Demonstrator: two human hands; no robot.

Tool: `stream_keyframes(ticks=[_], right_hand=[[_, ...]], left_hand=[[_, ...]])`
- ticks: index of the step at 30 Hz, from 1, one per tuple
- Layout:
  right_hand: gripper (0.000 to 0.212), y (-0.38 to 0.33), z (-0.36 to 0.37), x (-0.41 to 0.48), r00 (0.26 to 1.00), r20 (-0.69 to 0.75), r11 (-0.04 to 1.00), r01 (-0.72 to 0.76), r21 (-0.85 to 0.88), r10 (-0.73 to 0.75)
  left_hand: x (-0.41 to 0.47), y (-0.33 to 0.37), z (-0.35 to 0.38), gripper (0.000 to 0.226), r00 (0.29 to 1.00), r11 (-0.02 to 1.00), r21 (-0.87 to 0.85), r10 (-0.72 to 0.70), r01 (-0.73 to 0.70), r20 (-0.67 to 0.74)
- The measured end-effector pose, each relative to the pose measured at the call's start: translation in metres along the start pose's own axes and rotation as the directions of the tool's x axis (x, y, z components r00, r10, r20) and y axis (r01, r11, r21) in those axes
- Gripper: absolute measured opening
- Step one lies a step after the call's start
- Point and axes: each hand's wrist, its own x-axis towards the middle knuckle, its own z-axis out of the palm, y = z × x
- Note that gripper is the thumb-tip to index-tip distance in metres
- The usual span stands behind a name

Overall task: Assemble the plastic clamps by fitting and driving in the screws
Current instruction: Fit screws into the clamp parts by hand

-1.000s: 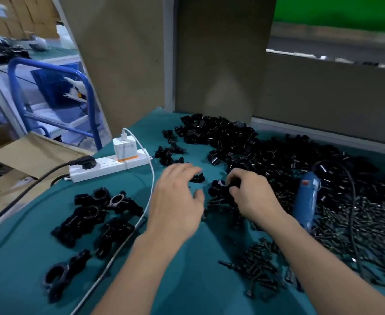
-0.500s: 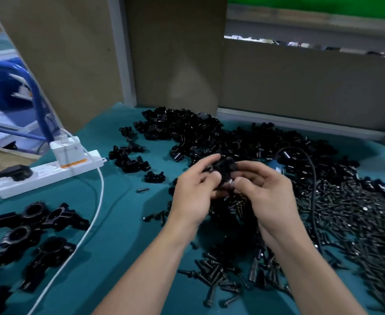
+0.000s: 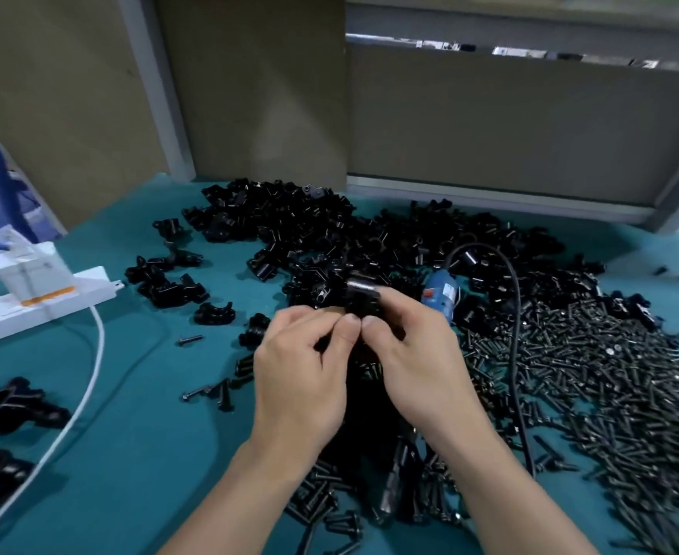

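Observation:
Both hands meet over the middle of the teal table. My left hand [image 3: 302,362] and my right hand [image 3: 410,354] together pinch a black plastic clamp [image 3: 360,300], held above the cloth with thumbs touching; most of the clamp is hidden by the fingers. Behind them lies a big heap of loose black clamp parts [image 3: 330,234]. A wide spread of black screws [image 3: 610,378] covers the right side, and a smaller screw pile [image 3: 330,502] lies near my forearms. A blue electric screwdriver [image 3: 440,296] lies just beyond my right hand.
Assembled clamps [image 3: 5,410] lie at the left edge. A white power strip [image 3: 37,306] with a charger and white cable [image 3: 85,394] sits at the left. The screwdriver's black cord [image 3: 514,354] loops across the screws. Brown partition boards stand behind the table.
The hands have lifted from the table and come together around a clamp. The view has swung to the right, pushing the power strip and finished clamps toward the left edge.

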Motion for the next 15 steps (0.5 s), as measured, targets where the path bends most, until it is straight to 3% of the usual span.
stream_keyframes(ticks=[3,6,9,11,13,15], right_hand=[[0.027,-0.001,-0.002,0.000,0.999,-0.015,0.998,-0.034,-0.046,0.033],[0.023,-0.001,-0.010,0.002,0.995,0.052,0.996,-0.077,-0.053,0.079],[0.024,0.003,-0.021,0.003,0.951,0.256,0.952,-0.228,0.203,0.173],[0.025,0.003,-0.025,0.002,0.915,0.347,0.907,-0.311,0.284,0.204],[0.026,0.002,-0.024,0.003,0.919,0.323,0.915,-0.315,0.253,0.228],[0.026,0.001,-0.022,0.006,0.964,0.121,0.971,-0.239,0.014,0.236]], left_hand=[[0.000,-0.002,0.000,0.022,0.991,0.992,-0.006,-0.125,0.125,-0.051],[0.003,-0.001,-0.004,0.050,0.979,0.973,-0.204,-0.067,0.107,0.191],[0.010,-0.001,-0.007,0.037,0.930,0.845,-0.478,-0.059,0.240,0.363],[0.013,-0.002,-0.006,0.026,0.884,0.770,-0.542,-0.060,0.337,0.464],[0.015,-0.004,-0.003,0.020,0.886,0.756,-0.553,-0.075,0.350,0.458],[0.016,-0.007,0.000,0.022,0.928,0.790,-0.527,-0.137,0.313,0.346]])
